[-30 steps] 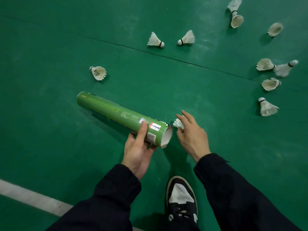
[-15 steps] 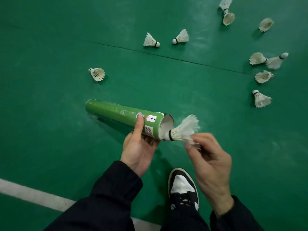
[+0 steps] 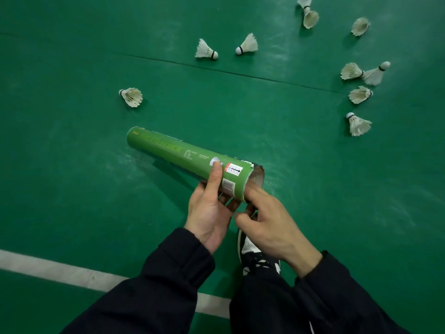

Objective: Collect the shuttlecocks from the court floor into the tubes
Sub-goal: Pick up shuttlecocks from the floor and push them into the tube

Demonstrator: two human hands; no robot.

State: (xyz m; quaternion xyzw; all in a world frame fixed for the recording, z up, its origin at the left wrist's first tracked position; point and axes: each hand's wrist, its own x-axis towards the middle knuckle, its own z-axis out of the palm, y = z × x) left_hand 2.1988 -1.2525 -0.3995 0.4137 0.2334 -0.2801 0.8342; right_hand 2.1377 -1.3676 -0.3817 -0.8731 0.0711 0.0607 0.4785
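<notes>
Shoe (image 3: 252,251): my black and white shoe stands on the green floor (image 3: 72,189), just under both hands.
White line (image 3: 48,268): it crosses the floor near my left sleeve.
Left hand (image 3: 209,213): it holds the green tube (image 3: 183,160) from below near the open end, thumb lying across the top beside the label.
Right hand (image 3: 269,222): it holds nothing. The forefinger is straight and its tip goes into the open mouth of the tube; the other fingers are loosely curled.
Step in hand: I judge I am pushing a shuttlecock deeper into the tube; the shuttlecock itself is hidden inside.
How to do it well: keep the tube steady and the far end low, push gently along the middle so the feathers do not bend, then take the finger out straight.
Loose shuttlecocks: one (image 3: 131,97) lies left beyond the tube, two (image 3: 206,49) further ahead, and a group (image 3: 360,95) well apart on the right.
</notes>
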